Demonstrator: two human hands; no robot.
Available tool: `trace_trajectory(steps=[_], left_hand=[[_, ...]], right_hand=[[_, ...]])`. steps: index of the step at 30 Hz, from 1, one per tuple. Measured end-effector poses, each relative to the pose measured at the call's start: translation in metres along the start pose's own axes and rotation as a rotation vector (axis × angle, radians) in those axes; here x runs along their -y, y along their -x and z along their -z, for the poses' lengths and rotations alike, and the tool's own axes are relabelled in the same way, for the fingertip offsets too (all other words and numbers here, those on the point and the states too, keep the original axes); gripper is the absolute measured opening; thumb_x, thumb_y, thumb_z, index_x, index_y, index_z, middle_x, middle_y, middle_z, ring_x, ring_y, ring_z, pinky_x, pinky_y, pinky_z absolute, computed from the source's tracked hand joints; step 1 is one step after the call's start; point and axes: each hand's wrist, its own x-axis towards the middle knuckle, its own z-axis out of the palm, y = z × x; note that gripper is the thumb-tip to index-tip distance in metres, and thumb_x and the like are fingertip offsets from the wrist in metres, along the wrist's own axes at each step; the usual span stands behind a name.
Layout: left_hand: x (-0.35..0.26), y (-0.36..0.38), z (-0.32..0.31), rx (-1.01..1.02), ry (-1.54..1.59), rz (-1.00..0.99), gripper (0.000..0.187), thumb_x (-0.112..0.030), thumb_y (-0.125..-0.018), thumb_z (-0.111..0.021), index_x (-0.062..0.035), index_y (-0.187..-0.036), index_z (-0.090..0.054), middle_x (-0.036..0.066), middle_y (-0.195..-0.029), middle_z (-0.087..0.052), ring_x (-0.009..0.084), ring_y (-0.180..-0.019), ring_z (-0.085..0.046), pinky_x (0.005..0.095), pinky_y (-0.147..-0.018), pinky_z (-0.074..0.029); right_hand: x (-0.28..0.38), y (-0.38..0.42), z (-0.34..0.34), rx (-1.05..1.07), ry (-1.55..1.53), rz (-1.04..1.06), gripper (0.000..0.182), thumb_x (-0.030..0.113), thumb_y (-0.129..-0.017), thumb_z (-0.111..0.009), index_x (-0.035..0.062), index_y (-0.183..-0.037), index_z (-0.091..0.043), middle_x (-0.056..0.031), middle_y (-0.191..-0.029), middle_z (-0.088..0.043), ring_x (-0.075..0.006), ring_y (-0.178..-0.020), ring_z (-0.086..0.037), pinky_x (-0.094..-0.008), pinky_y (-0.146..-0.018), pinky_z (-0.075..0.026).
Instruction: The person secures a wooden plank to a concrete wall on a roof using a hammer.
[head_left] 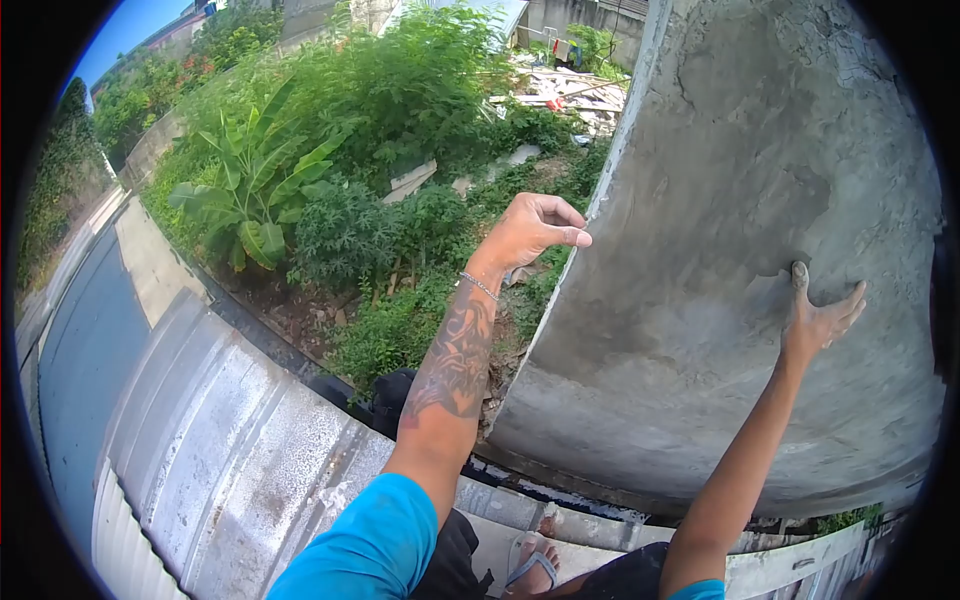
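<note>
A grey plastered wall (700,250) rises on the right, its surface blotched with darker, damp-looking patches. My left hand (540,228) is curled in a pinch, fingertips right at the wall's pale vertical edge; I cannot tell what, if anything, sits between them. Against the wall's face further right is my right hand (822,318), open with the fingers apart and nothing held. Grey mortar coats its thumb. A ridge of rougher plaster shows just above that thumb.
Corrugated metal roofing (260,420) spans the lower left. My sandalled foot (532,568) rests on a narrow ledge below. Past the wall's edge lies a lower plot with a banana plant (250,185), shrubs (400,110) and scattered rubble (570,95).
</note>
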Motion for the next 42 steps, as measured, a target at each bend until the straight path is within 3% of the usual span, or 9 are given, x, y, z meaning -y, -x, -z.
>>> trace_trajectory(steps=[14, 20, 22, 24, 26, 29, 35, 38, 42], left_hand=[[0.014, -0.001, 0.008, -0.031, 0.167, -0.031, 0.019, -0.007, -0.077, -0.076, 0.0012, -0.091, -0.066, 0.006, -0.086, -0.068, 0.0109, -0.077, -0.063, 0.0232, -0.072, -0.049], [-0.036, -0.014, 0.015, -0.874, 0.081, -0.482, 0.023, -0.008, -0.082, -0.072, 0.0044, -0.1, -0.064, 0.009, -0.09, -0.069, 0.013, -0.079, -0.063, 0.0255, -0.077, -0.05], [-0.009, -0.017, 0.019, -0.757, -0.217, -0.288, 0.038, -0.017, -0.083, -0.072, 0.0068, -0.11, -0.062, 0.012, -0.098, -0.069, 0.0141, -0.084, -0.064, 0.0265, -0.079, -0.05], [0.046, -0.013, 0.016, -0.436, -0.825, 0.18, 0.053, -0.038, -0.088, -0.062, 0.0029, -0.123, -0.057, 0.014, -0.11, -0.065, 0.0167, -0.102, -0.06, 0.0305, -0.086, -0.047], [0.065, -0.012, 0.011, -0.188, -0.978, 0.122, 0.051, -0.039, -0.092, -0.056, 0.0015, -0.122, -0.057, 0.013, -0.112, -0.064, 0.0193, -0.105, -0.06, 0.0316, -0.089, -0.046], [0.013, -0.019, 0.007, -0.157, -0.447, 0.024, 0.049, -0.043, -0.094, -0.053, -0.0012, -0.12, -0.058, 0.01, -0.11, -0.064, 0.0202, -0.108, -0.059, 0.0343, -0.092, -0.046], [-0.04, 0.009, -0.004, 0.054, -0.475, -0.113, 0.056, -0.037, -0.079, -0.074, -0.0011, -0.12, -0.059, 0.012, -0.108, -0.065, 0.0208, -0.104, -0.062, 0.0337, -0.092, -0.047], [-0.041, 0.009, -0.007, 0.008, -0.559, -0.096, 0.061, -0.038, -0.074, -0.078, 0.0002, -0.118, -0.06, 0.014, -0.108, -0.065, 0.0238, -0.103, -0.062, 0.0353, -0.091, -0.048], [-0.048, 0.013, 0.004, -0.013, -0.734, -0.176, 0.067, -0.046, -0.07, -0.079, 0.0011, -0.114, -0.062, 0.019, -0.108, -0.065, 0.03, -0.104, -0.062, 0.0389, -0.09, -0.049]], right_hand=[[-0.002, 0.0, -0.001, 0.003, 0.014, -0.005, 0.115, 0.068, -0.062, -0.074, 0.014, -0.148, -0.02, -0.0228, -0.151, -0.014, -0.0403, -0.14, -0.014, -0.0593, -0.108, -0.016], [-0.002, -0.001, -0.003, -0.007, 0.01, 0.006, 0.115, 0.068, -0.062, -0.073, 0.0117, -0.147, -0.02, -0.0231, -0.151, -0.014, -0.0407, -0.14, -0.013, -0.0584, -0.109, -0.016], [-0.001, 0.001, -0.002, 0.011, 0.005, 0.008, 0.115, 0.069, -0.062, -0.073, 0.0104, -0.147, -0.021, -0.0236, -0.151, -0.014, -0.0406, -0.14, -0.012, -0.0578, -0.109, -0.015], [0.002, 0.002, 0.0, 0.024, -0.001, 0.002, 0.116, 0.069, -0.062, -0.072, 0.0088, -0.147, -0.02, -0.0244, -0.15, -0.015, -0.0405, -0.14, -0.011, -0.0572, -0.11, -0.015], [-0.004, -0.002, -0.004, 0.003, -0.006, 0.06, 0.118, 0.07, -0.061, -0.072, 0.0073, -0.147, -0.021, -0.0256, -0.15, -0.014, -0.041, -0.14, -0.011, -0.0567, -0.11, -0.015], [-0.009, -0.001, -0.007, -0.018, 0.0, 0.074, 0.12, 0.071, -0.059, -0.072, 0.0056, -0.146, -0.021, -0.0271, -0.15, -0.013, -0.0414, -0.14, -0.011, -0.0558, -0.11, -0.015], [-0.016, -0.005, -0.013, -0.028, 0.058, 0.065, 0.122, 0.072, -0.057, -0.074, 0.0021, -0.144, -0.025, -0.0284, -0.148, -0.018, -0.0404, -0.14, -0.012, -0.054, -0.111, -0.015], [0.001, 0.002, -0.003, -0.069, -0.038, 0.204, 0.11, 0.06, -0.063, -0.078, -0.0031, -0.139, -0.029, -0.0275, -0.144, -0.027, -0.0393, -0.136, -0.022, -0.051, -0.11, -0.022], [0.015, 0.019, -0.011, 0.045, -0.692, 0.345, 0.076, 0.029, -0.075, -0.078, -0.0068, -0.13, -0.039, -0.0235, -0.132, -0.044, -0.0338, -0.123, -0.042, -0.0424, -0.103, -0.035]])
